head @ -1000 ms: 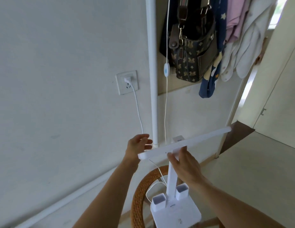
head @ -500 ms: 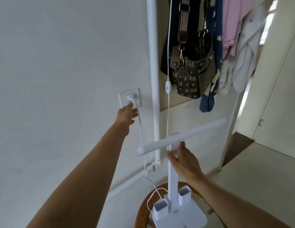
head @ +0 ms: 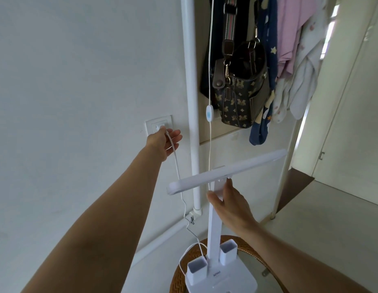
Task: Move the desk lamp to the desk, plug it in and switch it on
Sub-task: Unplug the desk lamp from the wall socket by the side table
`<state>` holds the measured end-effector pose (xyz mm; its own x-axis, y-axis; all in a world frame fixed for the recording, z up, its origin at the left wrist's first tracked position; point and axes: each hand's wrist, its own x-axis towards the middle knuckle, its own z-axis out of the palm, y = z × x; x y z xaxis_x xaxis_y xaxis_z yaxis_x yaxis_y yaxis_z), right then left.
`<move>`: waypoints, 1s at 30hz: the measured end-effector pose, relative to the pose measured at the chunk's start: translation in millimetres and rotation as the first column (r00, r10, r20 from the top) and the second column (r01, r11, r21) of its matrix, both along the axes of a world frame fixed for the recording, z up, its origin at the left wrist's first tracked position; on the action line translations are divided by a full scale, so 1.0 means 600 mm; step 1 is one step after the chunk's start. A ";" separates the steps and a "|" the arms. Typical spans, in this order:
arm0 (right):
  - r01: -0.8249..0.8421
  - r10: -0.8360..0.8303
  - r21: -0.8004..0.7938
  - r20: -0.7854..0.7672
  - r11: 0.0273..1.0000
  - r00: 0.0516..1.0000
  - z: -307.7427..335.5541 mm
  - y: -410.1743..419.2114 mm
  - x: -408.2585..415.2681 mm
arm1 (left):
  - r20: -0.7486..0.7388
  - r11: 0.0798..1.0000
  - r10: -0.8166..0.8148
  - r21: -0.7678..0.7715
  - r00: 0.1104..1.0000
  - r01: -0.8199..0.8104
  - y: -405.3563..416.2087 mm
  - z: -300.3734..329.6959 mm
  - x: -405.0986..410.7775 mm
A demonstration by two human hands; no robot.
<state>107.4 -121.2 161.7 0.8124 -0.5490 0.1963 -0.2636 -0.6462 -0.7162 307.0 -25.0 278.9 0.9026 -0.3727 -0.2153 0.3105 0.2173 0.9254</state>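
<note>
The person's left hand (head: 162,142) reaches out to the wall socket (head: 159,126), thumb and forefinger pinched on the white plug (head: 161,127) seated there, the remaining fingers spread loosely below it. From the plug a thin white cord (head: 177,166) drops down the wall, loops past the foot of a white vertical pipe (head: 190,102), and runs to the back of the desk lamp (head: 213,218).

The lamp stands upright near the left edge of a small round wicker-rimmed table (head: 250,248) with a glass top. Its white base carries two small square cups, and its long bar head is tilted, the right end higher than the left. The right hand (head: 230,205) is wrapped around the lamp's stem just under the bar, thumb on the near side and fingers curled behind.

Beyond the pipe, a dark patterned handbag (head: 241,96) hangs by a striped strap, beside pink and white clothes (head: 293,56). A second white cable with an inline switch (head: 209,113) hangs in front of the bag.
</note>
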 end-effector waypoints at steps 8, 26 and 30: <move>-0.003 0.003 -0.012 -0.013 1.000 1.000 0.000 -0.005 -0.001 | 0.177 0.988 -0.024 0.155 0.984 -0.004 0.000 -0.002 -0.023; 0.024 -0.023 -0.019 0.023 1.000 0.999 0.014 -0.030 -0.054 | 0.360 0.968 -0.200 0.214 0.911 0.128 0.015 -0.072 -0.173; 0.053 -0.055 0.035 0.077 0.998 0.995 0.015 -0.036 -0.078 | 0.365 0.968 -0.253 0.091 0.896 0.236 0.003 -0.092 -0.220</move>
<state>60.7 -143.0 170.9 0.7643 -0.5988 0.2393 -0.2398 -0.6084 -0.7566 174.7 -23.3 224.0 0.8018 -0.5898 0.0962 -0.0186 0.1363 0.9905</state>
